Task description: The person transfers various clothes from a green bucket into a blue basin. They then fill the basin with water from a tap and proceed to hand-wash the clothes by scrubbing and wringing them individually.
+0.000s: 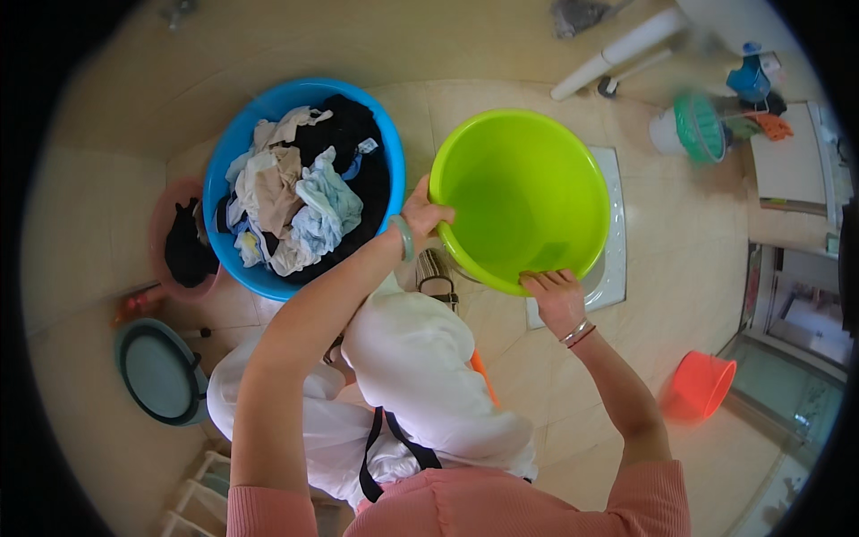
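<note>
A large lime-green basin with nothing in it is gripped by its rim in both of my hands. My left hand wraps over the left side of the rim, a pale bangle on that wrist. On the near rim, my right hand has its fingers hooked over the edge. Left of the green basin stands a blue tub heaped with crumpled clothes in white, beige, pale blue and black.
A pink basin with dark cloth sits beside the blue tub, near a grey-green basin. A white squat toilet lies partly under the green basin. A red bucket stands right, a green-lined bin far right.
</note>
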`<state>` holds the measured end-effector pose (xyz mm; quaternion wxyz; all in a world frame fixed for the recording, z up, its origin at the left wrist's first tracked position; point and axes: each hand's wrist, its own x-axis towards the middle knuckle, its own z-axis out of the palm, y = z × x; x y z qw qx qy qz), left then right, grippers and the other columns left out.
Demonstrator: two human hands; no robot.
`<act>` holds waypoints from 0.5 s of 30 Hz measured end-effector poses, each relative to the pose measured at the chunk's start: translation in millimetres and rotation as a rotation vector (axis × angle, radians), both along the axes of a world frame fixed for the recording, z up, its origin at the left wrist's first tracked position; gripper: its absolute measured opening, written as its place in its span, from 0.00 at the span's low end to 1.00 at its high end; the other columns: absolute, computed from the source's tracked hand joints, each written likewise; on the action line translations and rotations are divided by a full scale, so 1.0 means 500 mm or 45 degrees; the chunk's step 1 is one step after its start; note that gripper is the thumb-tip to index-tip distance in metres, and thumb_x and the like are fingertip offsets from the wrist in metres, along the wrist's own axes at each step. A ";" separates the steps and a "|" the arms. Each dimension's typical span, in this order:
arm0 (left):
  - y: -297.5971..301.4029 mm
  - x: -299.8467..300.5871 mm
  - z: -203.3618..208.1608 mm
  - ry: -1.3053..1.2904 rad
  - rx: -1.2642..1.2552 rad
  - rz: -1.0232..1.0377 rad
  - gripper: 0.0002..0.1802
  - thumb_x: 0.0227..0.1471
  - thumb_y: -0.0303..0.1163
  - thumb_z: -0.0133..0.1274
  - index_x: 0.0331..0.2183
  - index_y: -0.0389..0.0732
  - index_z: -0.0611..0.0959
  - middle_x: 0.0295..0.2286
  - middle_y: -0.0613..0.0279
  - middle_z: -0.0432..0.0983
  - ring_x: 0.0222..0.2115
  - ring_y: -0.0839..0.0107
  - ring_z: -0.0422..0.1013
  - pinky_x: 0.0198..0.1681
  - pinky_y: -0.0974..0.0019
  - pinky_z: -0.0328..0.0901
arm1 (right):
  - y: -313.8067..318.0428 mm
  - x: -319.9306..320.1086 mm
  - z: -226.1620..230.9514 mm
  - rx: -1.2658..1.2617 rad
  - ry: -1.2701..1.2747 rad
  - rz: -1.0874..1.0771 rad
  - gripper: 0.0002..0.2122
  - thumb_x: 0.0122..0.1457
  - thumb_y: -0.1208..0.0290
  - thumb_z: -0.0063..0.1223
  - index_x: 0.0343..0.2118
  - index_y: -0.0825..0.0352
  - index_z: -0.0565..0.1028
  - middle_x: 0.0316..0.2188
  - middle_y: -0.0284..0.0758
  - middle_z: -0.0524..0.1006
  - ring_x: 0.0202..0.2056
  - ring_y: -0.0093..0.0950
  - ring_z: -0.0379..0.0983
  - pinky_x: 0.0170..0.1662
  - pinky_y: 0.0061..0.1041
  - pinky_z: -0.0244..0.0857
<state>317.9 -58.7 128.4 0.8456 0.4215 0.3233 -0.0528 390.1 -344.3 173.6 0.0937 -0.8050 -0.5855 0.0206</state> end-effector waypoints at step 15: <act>-0.005 0.125 -0.008 0.060 1.599 -0.322 0.27 0.50 0.26 0.53 0.53 0.43 0.68 0.42 0.47 0.70 0.43 0.49 0.69 0.46 0.57 0.65 | 0.090 0.143 -0.241 -0.668 0.602 0.069 0.20 0.61 0.58 0.46 0.52 0.63 0.71 0.55 0.39 0.68 0.57 0.36 0.62 0.58 0.39 0.57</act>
